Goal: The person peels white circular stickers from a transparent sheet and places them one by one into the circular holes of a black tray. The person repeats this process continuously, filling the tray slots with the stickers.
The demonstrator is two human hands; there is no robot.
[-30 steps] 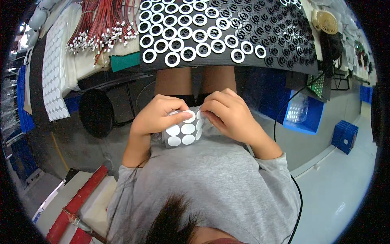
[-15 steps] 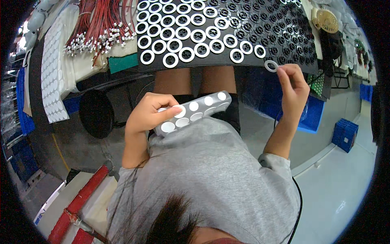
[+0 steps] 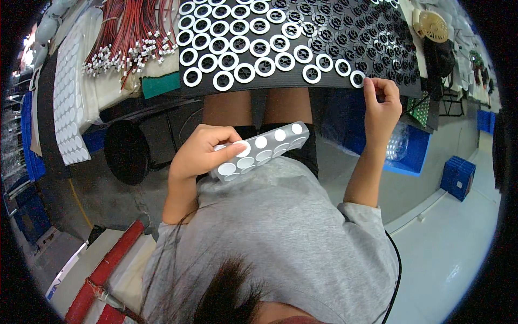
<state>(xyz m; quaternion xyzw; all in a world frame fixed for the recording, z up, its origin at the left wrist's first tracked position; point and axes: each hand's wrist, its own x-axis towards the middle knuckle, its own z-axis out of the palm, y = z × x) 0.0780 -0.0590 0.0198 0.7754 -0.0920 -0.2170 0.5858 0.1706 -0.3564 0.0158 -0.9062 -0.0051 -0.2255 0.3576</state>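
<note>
My left hand (image 3: 208, 151) is closed round a folded sheet of round white stickers (image 3: 263, 142) on a greyish, shiny backing, thumb pressed on top, in front of my shirt. At the near right edge of the black board my right hand (image 3: 382, 102) pinches the right rim of a white ring (image 3: 357, 79). That ring lies over a dark spot at the end of a row of like rings. Black round spoked parts (image 3: 345, 38) cover the board's right side. On the left, many of them carry white rings (image 3: 244, 72) on top.
Left of the board lie bundled red and black wires (image 3: 135, 43) with white connectors, a green strip (image 3: 160, 85) and a long sheet of white round stickers (image 3: 70, 113). A beige fan (image 3: 433, 26) stands at the far right. Beneath the table is a blue bin (image 3: 415, 154).
My right hand has moved up and slightly left, bringing the white ring from in front of the board onto its edge. My left hand and the sticker sheet have shifted slightly.
</note>
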